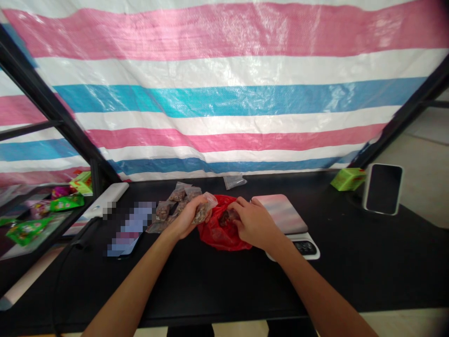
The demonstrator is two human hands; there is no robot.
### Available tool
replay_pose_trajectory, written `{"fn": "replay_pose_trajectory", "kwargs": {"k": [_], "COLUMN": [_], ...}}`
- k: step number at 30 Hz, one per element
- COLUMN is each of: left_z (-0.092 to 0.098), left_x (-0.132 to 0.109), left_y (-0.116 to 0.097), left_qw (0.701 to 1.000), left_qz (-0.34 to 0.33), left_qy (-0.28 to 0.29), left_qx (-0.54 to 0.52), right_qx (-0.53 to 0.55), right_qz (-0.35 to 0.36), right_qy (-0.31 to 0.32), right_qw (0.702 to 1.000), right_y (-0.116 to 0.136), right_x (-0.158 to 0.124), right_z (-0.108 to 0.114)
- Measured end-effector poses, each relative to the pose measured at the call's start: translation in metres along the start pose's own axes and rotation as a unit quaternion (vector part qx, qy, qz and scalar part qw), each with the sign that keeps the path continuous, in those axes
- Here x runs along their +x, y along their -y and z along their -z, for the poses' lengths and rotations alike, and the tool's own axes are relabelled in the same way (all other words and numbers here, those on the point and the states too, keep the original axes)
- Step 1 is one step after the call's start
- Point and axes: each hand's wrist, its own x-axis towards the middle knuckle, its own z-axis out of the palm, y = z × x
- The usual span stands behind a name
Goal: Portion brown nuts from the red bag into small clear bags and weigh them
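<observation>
My left hand point(191, 216) is closed on a small clear zip bag point(202, 211) partly filled with brownish pieces. Just right of it lies an open red plastic bag point(224, 236) with dark brown pieces inside. Over that bag's right side, my right hand point(254, 222) has its fingers bent together at the dark pieces; what they pinch is hard to make out. Several filled zip bags point(163, 210) lie in a group behind and left of my left hand. A kitchen scale point(280, 214) with a shiny plate stands beside my right hand, its buttons partly behind my wrist.
A phone point(129, 231) lies at the left, near a white bar-shaped device point(107, 200) and a black cable. Flat clear bags point(235, 181) lie at the back. At the right stand a green box point(348, 179) and a dark-screened device point(383, 189). A striped sheet point(238, 100) hangs behind.
</observation>
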Motion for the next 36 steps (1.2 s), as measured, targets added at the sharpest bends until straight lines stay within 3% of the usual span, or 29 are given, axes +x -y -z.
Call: {"fn": "replay_pose_trajectory", "kwargs": {"k": [3, 7, 12, 16, 22, 29, 36], "left_z": [-0.006, -0.011, -0.006, -0.002, 0.001, 0.002, -0.004], "left_x": [-0.001, -0.001, 0.003, 0.008, 0.009, 0.009, -0.002], "left_y": [0.003, 0.006, 0.007, 0.009, 0.013, 0.005, -0.002], "left_qw": [0.999, 0.999, 0.999, 0.995, 0.996, 0.992, 0.998], "left_qz": [-0.014, -0.017, -0.02, -0.028, -0.024, -0.011, 0.033], "left_qy": [-0.032, -0.008, 0.035, 0.024, 0.005, 0.028, -0.054], "left_qx": [0.027, 0.036, -0.026, -0.09, -0.08, -0.126, -0.012], "right_qx": [-0.018, -0.016, -0.002, 0.016, 0.068, 0.032, 0.016], "right_qz": [-0.02, -0.02, -0.02, -0.016, -0.008, -0.02, -0.01], "right_qy": [-0.011, -0.003, -0.012, -0.018, -0.009, -0.012, -0.013], "right_qw": [1.0, 1.0, 1.0, 1.0, 0.998, 0.999, 1.0], "right_y": [-0.002, -0.003, -0.005, -0.004, -0.001, 0.001, -0.002], "right_x": [0.001, 0.002, 0.003, 0.003, 0.003, 0.003, 0.002], "right_z": [-0.004, -0.009, -0.013, -0.013, -0.012, -0.008, -0.008]}}
